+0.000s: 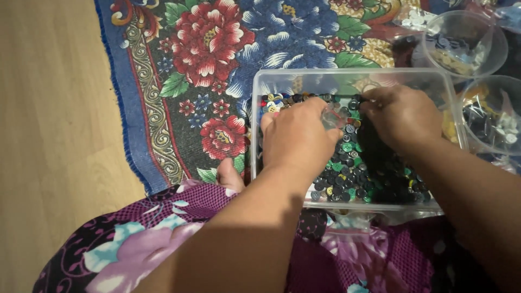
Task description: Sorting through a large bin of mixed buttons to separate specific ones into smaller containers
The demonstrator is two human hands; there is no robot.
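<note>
Both down in the clear tub [260,87] of buttons [347,173]: left hand [297,135] pinching a clear baggie [332,116], right hand [402,116] curled, grip unclear.

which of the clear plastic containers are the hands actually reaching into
The rectangular clear tub full of mixed buttons; both the left hand and right hand are inside it. The two round clear bowls sit untouched at right.

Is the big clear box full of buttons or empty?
Partly full: buttons cover the bottom of the clear box, well below its rim.
</note>
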